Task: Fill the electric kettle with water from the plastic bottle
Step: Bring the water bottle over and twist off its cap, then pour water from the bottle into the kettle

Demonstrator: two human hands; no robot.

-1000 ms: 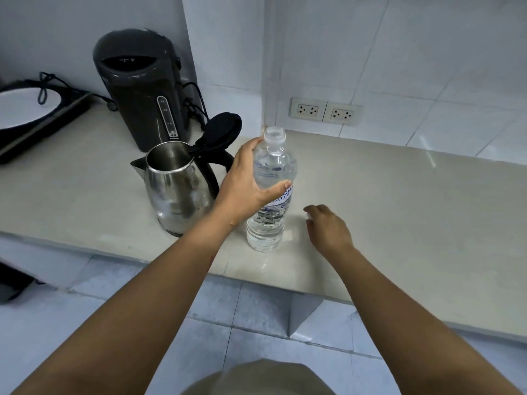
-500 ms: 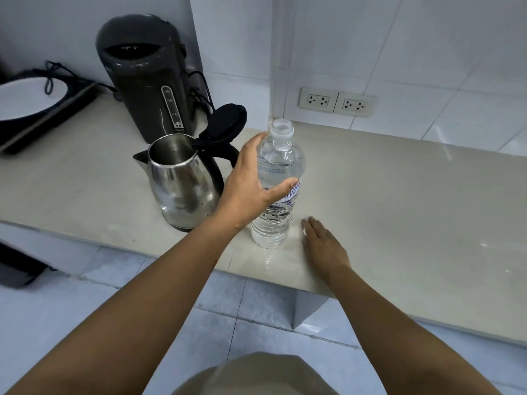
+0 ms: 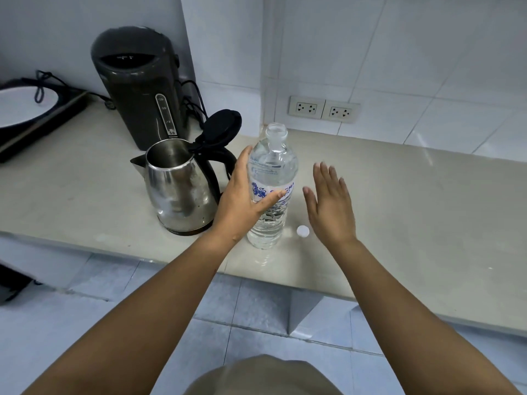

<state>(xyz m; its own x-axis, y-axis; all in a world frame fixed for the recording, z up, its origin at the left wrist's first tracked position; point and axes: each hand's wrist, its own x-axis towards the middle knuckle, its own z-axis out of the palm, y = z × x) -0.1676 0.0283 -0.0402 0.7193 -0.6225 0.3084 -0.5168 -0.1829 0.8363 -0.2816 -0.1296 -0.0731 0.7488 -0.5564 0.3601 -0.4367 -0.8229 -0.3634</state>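
A clear plastic water bottle (image 3: 271, 166) stands upright and uncapped on the beige counter (image 3: 399, 212). My left hand (image 3: 242, 203) grips its middle, fingers and thumb wrapped round the label. Its white cap (image 3: 302, 231) lies on the counter just right of the bottle's base. My right hand (image 3: 330, 206) hovers with straight fingers to the right of the bottle, apart from it and holding nothing. The steel electric kettle (image 3: 179, 192) stands left of the bottle with its black lid (image 3: 222, 128) flipped up and the mouth uncovered.
A dark hot-water dispenser (image 3: 137, 84) with cords stands behind the kettle. A black cooktop with a white plate (image 3: 22, 106) is at far left. Two wall sockets (image 3: 323, 109) sit on the tiled wall. The counter's front edge runs below my wrists.
My right hand has lifted off the counter, leaving the white cap lying there, and now hovers flat beside the bottle. My left hand keeps its grip on the bottle.
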